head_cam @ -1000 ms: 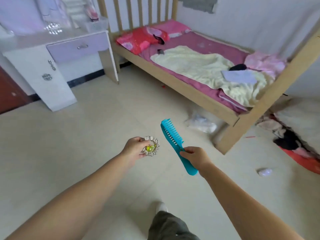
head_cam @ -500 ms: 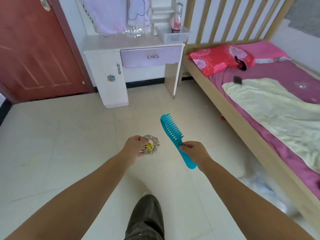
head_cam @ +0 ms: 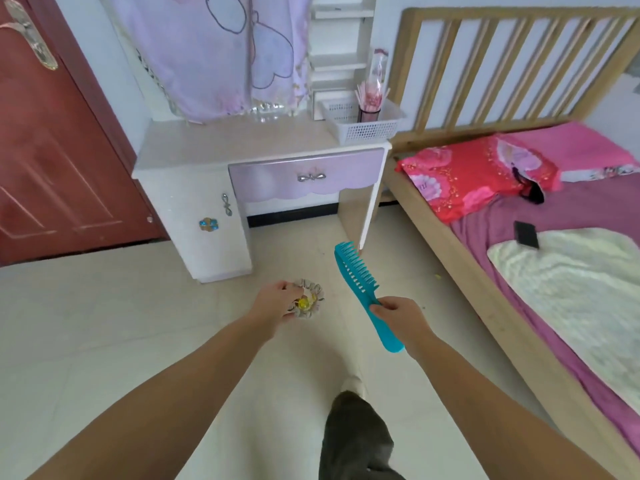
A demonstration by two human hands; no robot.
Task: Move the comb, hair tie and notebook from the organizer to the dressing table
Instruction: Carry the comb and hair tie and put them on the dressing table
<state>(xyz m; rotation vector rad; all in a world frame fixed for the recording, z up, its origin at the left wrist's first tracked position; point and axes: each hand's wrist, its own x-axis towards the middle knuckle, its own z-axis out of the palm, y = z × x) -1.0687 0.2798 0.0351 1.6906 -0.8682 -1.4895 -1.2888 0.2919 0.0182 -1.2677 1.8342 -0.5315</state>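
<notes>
My right hand [head_cam: 398, 315] grips the handle of a turquoise comb [head_cam: 358, 278], whose teeth point up and away. My left hand [head_cam: 277, 301] pinches a grey ruffled hair tie [head_cam: 310, 299] with a yellow bead. Both are held out over the floor, well short of the white dressing table [head_cam: 235, 143] with its lilac drawer, which stands ahead against the wall. No notebook shows in the head view.
A white plastic basket [head_cam: 367, 128] with a cup of sticks sits on the table's right end. A red door [head_cam: 45, 161] is at left. A wooden bed [head_cam: 450, 237] with pink bedding and a cream blanket runs along the right. My leg [head_cam: 353, 441] steps forward on the tiled floor.
The view has swung left and come closer: the dressing table is now larger and straight ahead, the bed has slid to the right. Both hands still hold the comb and hair tie.
</notes>
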